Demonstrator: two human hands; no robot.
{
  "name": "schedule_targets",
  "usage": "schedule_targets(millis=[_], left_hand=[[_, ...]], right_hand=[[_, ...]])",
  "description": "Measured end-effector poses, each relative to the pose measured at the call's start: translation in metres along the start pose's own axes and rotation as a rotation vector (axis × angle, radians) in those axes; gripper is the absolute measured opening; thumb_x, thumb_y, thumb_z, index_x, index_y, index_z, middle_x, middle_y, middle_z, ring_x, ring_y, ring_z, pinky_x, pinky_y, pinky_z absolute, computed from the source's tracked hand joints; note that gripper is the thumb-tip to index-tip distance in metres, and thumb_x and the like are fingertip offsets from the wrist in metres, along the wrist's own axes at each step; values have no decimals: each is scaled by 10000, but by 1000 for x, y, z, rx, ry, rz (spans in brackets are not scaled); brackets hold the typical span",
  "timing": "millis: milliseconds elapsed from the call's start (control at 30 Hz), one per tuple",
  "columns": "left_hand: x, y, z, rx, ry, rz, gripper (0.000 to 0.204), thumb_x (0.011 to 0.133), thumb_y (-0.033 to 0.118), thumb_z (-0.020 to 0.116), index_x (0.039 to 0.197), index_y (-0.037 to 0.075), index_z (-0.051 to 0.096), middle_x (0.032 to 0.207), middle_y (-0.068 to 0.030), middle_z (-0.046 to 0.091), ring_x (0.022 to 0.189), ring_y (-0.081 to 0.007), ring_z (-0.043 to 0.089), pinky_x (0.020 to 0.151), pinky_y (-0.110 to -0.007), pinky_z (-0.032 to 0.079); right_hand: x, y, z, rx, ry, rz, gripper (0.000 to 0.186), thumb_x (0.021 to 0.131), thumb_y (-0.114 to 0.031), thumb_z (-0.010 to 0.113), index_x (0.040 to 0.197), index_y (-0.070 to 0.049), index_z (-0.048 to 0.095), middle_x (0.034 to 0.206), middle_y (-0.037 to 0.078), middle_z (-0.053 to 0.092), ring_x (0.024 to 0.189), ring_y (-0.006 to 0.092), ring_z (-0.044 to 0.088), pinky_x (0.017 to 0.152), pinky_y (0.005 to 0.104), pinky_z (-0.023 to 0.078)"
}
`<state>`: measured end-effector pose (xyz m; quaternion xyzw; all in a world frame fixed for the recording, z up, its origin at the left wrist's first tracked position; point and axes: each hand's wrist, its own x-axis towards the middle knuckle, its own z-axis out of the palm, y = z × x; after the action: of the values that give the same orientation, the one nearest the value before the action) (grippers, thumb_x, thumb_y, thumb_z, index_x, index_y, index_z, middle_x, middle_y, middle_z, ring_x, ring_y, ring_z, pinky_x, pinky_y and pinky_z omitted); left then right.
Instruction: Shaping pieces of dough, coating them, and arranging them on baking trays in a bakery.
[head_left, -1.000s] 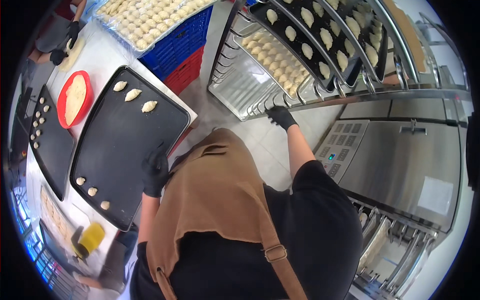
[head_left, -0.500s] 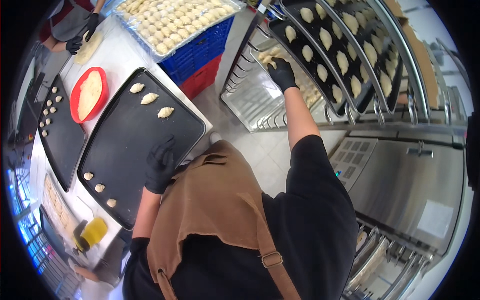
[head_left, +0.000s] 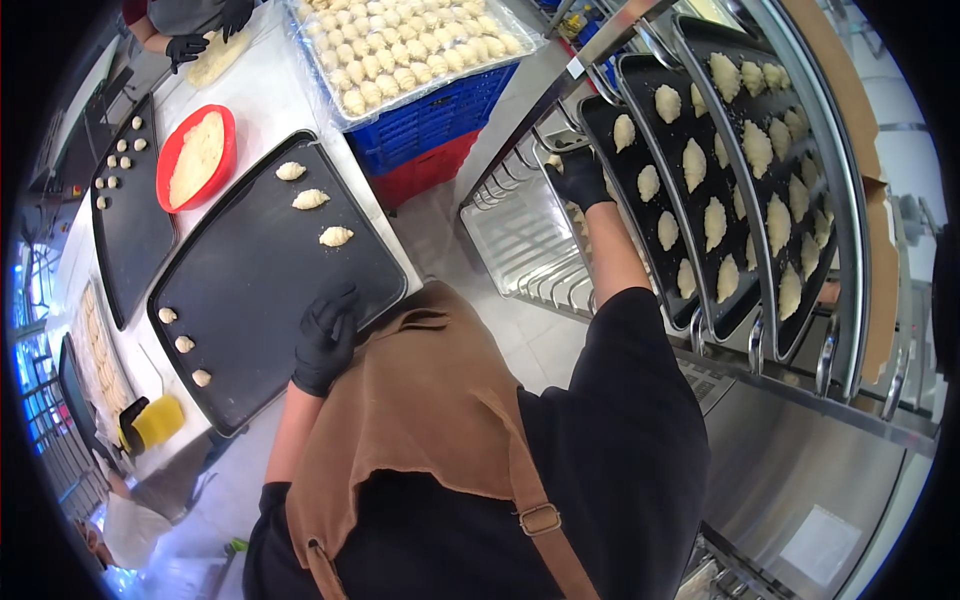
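My gloved right hand (head_left: 580, 180) reaches into the wheeled rack, its fingers curled and pinched. At its fingertips shows a small pale unbaked croissant (head_left: 553, 160), partly hidden by the glove. My gloved left hand (head_left: 328, 338) rests over the near edge of a black baking tray (head_left: 240, 290) on the table, fingers loosely apart with nothing visible in them. Three unbaked croissants (head_left: 311, 199) lie at that tray's far right end, and three smaller dough pieces (head_left: 184, 344) along its left end. In the rack, stacked black trays (head_left: 668, 285) carry rows of unbaked croissants.
A red bowl (head_left: 228, 150) stands beyond the tray, near another black tray (head_left: 130, 250). Blue crates (head_left: 430, 120) hold a plastic-covered tray of croissants. A co-worker's gloved hands (head_left: 190, 48) touch flat dough. A yellow spray bottle (head_left: 158, 422) stands at the table's lower-left corner.
The view has shifted, and the rack's trays appear nearer and lower. My right hand has drawn back slightly from the rack, a dough piece at its fingertips. My left hand stays by the tray edge.
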<state>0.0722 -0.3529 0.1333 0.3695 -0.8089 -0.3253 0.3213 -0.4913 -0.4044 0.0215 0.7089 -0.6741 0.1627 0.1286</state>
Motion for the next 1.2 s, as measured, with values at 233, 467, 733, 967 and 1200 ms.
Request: schedule_targets(millis=[233, 467, 733, 967, 1200], left_hand=[[10, 9, 13, 49, -58, 39, 362, 792, -73, 635, 1137, 35, 664, 1218, -129, 684, 1050, -320, 662, 918, -379, 519], [15, 5, 15, 90, -46, 99, 358, 793, -37, 652, 1143, 36, 665, 1202, -130, 682, 1022, -325, 656, 901, -381, 518], [20, 4, -3, 66, 1, 26, 318, 835, 33, 642, 1150, 36, 683, 1245, -148, 667, 1124, -361, 626, 943, -408, 505], [17, -119, -55, -381, 564, -638, 389, 952, 259, 666, 1287, 65, 634, 1147, -95, 686, 876, -155, 653, 788, -281, 525], [85, -239, -193, -807, 765, -1042, 456, 985, 414, 571, 1218, 22, 568, 971, -145, 641, 725, -231, 643, 537, -359, 550]], right_hand=[[-3, 4, -7, 292, -215, 276, 178, 754, -220, 705, 821, -62, 754, 791, 87, 740, 711, 338, 674, 740, 404, 534], [-2, -17, -26, 391, -98, 169, 170, 739, -170, 701, 862, -69, 762, 829, 109, 740, 750, 325, 666, 750, 398, 512], [-8, -33, -42, 482, -173, 309, 305, 845, -63, 625, 1129, -6, 718, 933, 108, 729, 808, 272, 666, 800, 357, 521], [-39, -28, -34, 287, 177, 448, 346, 927, -202, 703, 1208, -5, 655, 1109, 125, 706, 985, 252, 673, 890, 318, 524], [-51, -34, -32, 1004, 259, 825, 320, 955, -202, 656, 1202, 1, 634, 1095, 131, 699, 960, 243, 666, 862, 315, 532]])
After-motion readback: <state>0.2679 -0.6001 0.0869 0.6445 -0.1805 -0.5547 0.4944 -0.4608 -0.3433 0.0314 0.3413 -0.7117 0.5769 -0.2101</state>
